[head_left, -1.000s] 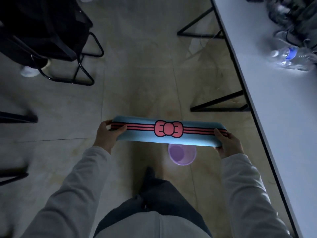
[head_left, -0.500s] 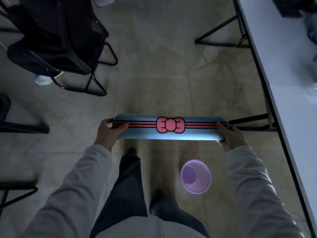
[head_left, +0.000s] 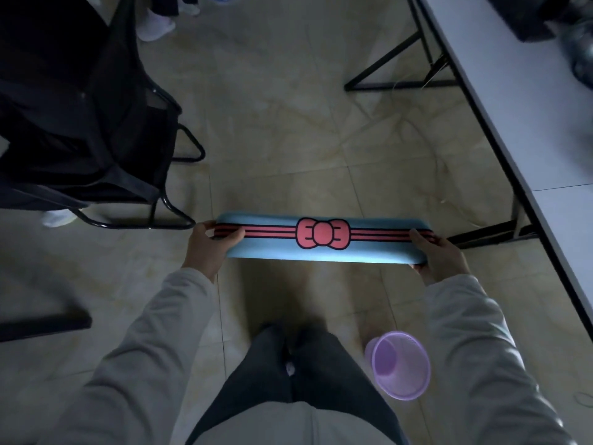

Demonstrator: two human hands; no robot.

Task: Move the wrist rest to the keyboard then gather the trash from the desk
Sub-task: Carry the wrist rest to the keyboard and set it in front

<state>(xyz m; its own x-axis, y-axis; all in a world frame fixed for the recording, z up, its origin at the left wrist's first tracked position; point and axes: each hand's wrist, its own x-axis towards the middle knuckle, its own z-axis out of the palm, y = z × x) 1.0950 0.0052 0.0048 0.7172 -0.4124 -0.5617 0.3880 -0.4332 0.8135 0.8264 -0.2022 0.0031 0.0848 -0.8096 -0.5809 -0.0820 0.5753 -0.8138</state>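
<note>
The long blue foam wrist rest with a pink bow (head_left: pixel 322 240) hangs level over the floor, left hand (head_left: pixel 208 248) and right hand (head_left: pixel 439 255) each clamped on an end, probably to stop it sagging during carrying, the keyboard unseen.

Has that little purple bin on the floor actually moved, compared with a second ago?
Cannot tell. The purple bin sits nearer the white desk now, but the head camera itself is moving.

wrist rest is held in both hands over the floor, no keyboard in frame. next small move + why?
Probably turn right and carry the wrist rest toward the white desk. The left hand and right hand each grip one end, holding it level above the tiled floor. No keyboard shows, so the desk along the right is the likeliest place for it.
</note>
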